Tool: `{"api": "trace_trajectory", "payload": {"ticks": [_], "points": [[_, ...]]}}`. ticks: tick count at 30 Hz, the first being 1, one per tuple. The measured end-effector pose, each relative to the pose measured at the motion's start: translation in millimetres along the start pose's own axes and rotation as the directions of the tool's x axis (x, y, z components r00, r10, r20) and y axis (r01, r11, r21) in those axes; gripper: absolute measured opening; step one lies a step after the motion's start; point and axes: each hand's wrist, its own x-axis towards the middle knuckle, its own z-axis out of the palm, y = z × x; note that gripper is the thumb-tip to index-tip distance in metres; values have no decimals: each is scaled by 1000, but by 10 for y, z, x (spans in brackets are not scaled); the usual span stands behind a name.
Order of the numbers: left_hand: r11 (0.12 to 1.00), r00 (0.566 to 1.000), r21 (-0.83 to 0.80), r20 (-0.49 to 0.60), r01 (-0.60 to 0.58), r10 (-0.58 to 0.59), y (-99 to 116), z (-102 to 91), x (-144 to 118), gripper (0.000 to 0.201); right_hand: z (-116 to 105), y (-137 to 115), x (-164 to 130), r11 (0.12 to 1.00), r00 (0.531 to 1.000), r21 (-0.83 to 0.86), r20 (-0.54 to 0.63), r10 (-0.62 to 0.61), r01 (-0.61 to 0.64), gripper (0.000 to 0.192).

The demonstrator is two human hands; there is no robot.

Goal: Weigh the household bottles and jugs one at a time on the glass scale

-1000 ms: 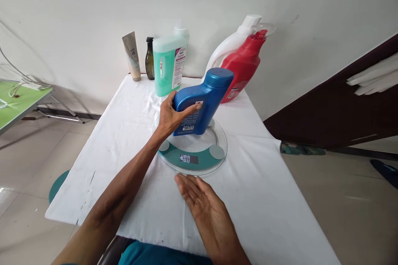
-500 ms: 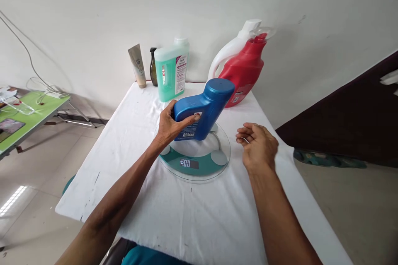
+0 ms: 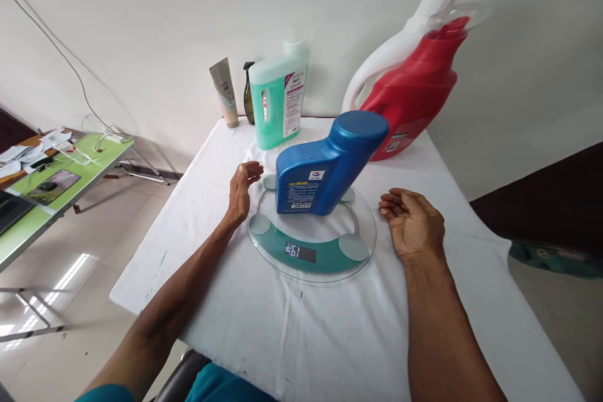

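Observation:
A blue plastic bottle (image 3: 325, 169) with a wide round cap and a printed label stands upright on a round glass scale (image 3: 271, 257). Lit digits show in the scale's display (image 3: 300, 252), set in a green band. Left of the bottle, my left hand (image 3: 242, 191) is open, apart from it, with its fingers toward the scale's edge. My right hand (image 3: 414, 223) rests just right of the scale, palm turned inward, fingers loosely curled and holding nothing.
Behind stand a beige tube (image 3: 225, 93), a dark pump bottle (image 3: 249, 94), a green liquid jug (image 3: 277, 107), a red jug (image 3: 414, 94) and a white-handled jug (image 3: 377, 63). White cloth (image 3: 235, 320) covers the table. A green table (image 3: 94, 163) with papers is at left.
My left hand has let go of the blue bottle and drawn back to the left. The bottle now stands on the scale, and the display digits have changed. The view has shifted slightly.

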Motion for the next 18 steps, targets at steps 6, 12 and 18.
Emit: {"api": "trace_trajectory", "payload": {"ticks": [6, 12, 18], "points": [[974, 974, -36, -21, 223, -223, -48, -187, 135, 79, 112, 12, -73, 994, 998, -95, -22, -57, 54, 26], [973, 974, 49, -10, 225, -225, -84, -181, 149, 83, 206, -28, -153, 977, 998, -201, 15, -69, 71, 40], [972, 980, 135, 15, 194, -198, -116, -189, 146, 83, 236, -61, -188, 978, 998, -200, -2, -56, 54, 32]]}}
